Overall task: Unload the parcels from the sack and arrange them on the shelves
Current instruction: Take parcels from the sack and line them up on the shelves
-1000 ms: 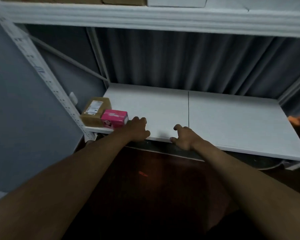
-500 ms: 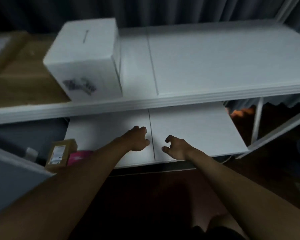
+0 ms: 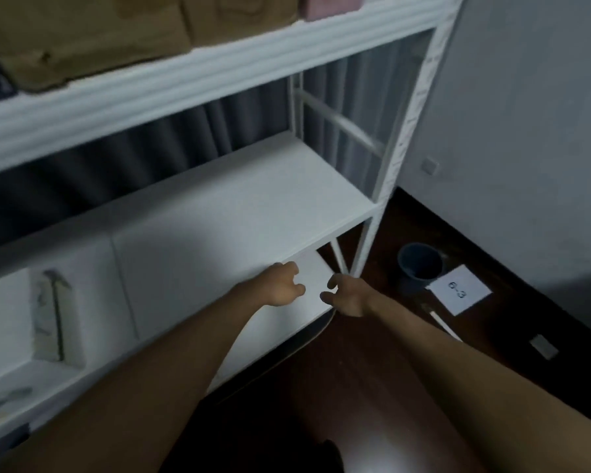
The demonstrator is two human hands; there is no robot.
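Both arms reach forward in front of a white shelving unit (image 3: 253, 199). My left hand (image 3: 280, 285) hangs with loosely curled fingers over the right front corner of the lowest shelf board (image 3: 307, 302) and holds nothing. My right hand (image 3: 347, 297) is just to its right, at that board's edge, fingers loosely curled and empty too. A white box (image 3: 24, 322) stands on the middle shelf at the left. Brown cardboard parcels (image 3: 82, 32) and a pinkish parcel (image 3: 328, 6) sit on the upper shelf. No sack is in view.
The unit's right upright (image 3: 406, 131) stands beside a grey wall (image 3: 526, 114). On the dark wooden floor to the right are a dark bucket (image 3: 420, 266), a white paper marked "6-3" (image 3: 459, 293) and a small grey piece (image 3: 543, 346). Grey curtains (image 3: 151, 148) hang behind the shelves.
The view has swung up and to the right, from the low left shelf corner to the unit's right end. Both hands have stayed empty and close together, now at the bottom shelf's right corner.
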